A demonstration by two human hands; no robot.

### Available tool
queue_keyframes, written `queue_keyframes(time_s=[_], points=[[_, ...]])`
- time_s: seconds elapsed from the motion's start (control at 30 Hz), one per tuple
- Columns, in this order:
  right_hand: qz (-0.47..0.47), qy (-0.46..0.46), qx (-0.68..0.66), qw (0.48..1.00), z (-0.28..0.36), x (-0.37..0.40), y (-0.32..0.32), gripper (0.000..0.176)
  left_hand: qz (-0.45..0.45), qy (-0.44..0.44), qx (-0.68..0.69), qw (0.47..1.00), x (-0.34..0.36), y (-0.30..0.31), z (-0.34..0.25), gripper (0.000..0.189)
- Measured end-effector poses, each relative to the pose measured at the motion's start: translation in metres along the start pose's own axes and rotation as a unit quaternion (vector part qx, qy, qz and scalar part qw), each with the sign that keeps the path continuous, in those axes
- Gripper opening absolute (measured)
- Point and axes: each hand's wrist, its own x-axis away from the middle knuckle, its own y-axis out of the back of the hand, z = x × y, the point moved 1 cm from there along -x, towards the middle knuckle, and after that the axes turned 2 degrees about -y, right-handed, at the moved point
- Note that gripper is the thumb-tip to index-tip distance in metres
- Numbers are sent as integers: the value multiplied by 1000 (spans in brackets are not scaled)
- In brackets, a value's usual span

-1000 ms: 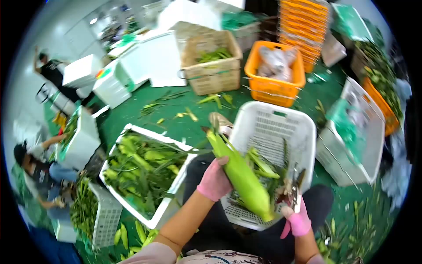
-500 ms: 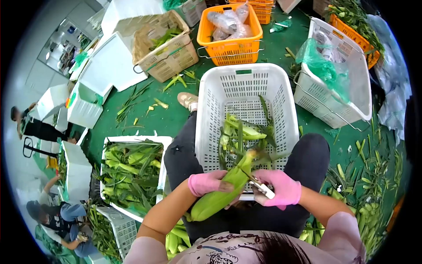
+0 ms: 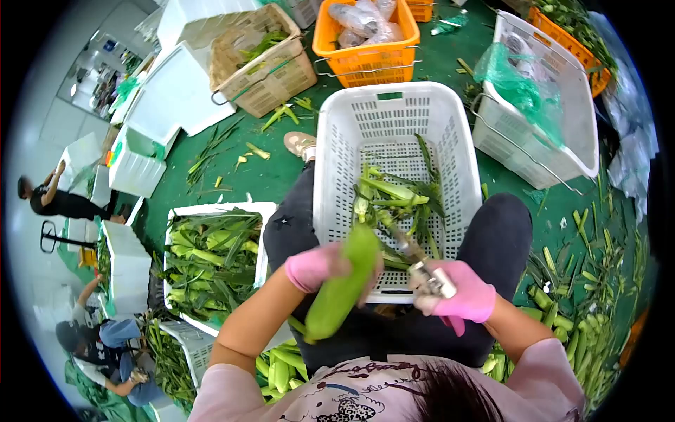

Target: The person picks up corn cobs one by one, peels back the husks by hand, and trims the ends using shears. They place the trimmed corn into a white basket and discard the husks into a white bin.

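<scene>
My left hand, in a pink glove with bare fingertips, is wrapped round a green husked corn cob, whose upper end is blurred by motion. In my right hand, also pink-gloved, is a cutting tool with a white handle; its blade points up and left over the basket, apart from the cob. Between my knees stands a white plastic basket, with leaves and husk trimmings lying inside it.
To the left is a white foam box of husked corn. Orange crate, brown crate and white crate stand beyond. Cobs and leaves cover the floor at right. Two people work at far left.
The cob's upper end has moved left, away from the tool. My right hand has shifted slightly right, and the tool now points over the basket. A piece below the blade is blurred.
</scene>
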Motion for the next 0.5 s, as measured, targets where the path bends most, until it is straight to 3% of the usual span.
queue_keyframes(time_s=[0.03, 0.07, 0.17, 0.23, 0.33, 0.37, 0.43, 0.47, 0.5], points=[[-28, -83, -122, 989, 11, 6, -2, 35, -150, -167, -5, 974, 10, -4, 0, 86], [-28, -67, -198, 978, 24, 12, -6, 44, -210, -278, -16, 937, 15, -6, -8, 84], [-73, 46, -88, 992, -17, 7, -27, 62, -394, -508, 114, 757, 22, 4, -9, 55], [-125, 76, 62, 987, -37, 1, -45, 75, -460, -558, 158, 673, 25, -4, -13, 37], [-97, -2, 73, 993, -47, -14, -64, 82, -531, -588, 211, 572, 13, -26, -11, 30], [-111, 32, 61, 991, -44, -21, -69, 87, -533, -589, 206, 572, 7, -31, -5, 28], [-145, 80, 42, 985, -33, -35, -69, 89, -471, -608, 156, 620, 0, -30, 24, 26], [-147, 56, -17, 987, -20, -40, -68, 88, -471, -617, 153, 612, -4, -32, 28, 25], [-195, 83, 12, 977, -34, -50, -71, 84, -463, -621, 180, 606, -5, -30, 32, 26]])
